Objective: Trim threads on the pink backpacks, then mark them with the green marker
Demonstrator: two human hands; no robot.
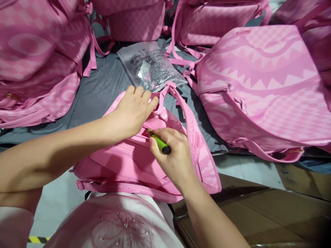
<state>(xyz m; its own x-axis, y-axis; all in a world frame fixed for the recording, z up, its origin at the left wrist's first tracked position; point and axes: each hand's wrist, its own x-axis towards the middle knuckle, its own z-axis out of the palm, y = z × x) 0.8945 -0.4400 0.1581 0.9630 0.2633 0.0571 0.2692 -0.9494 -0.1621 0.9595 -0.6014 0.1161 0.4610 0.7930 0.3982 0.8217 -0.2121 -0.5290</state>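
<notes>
Two-handed, grips green marker (pixel 160 144) in right hand (pixel 173 155), curls left hand (pixel 134 109) over pink backpack's (pixel 139 162) far edge, with hold too hidden to tell. Has open grey cloth (pixel 95 91) leftward, plastic bag (pixel 151 67) just beyond.

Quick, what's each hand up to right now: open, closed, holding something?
Left hand: fingers bent on the pink backpack near its top; whether they grip it cannot be told.
Right hand: closed, holding a green pen-like tool.
</notes>
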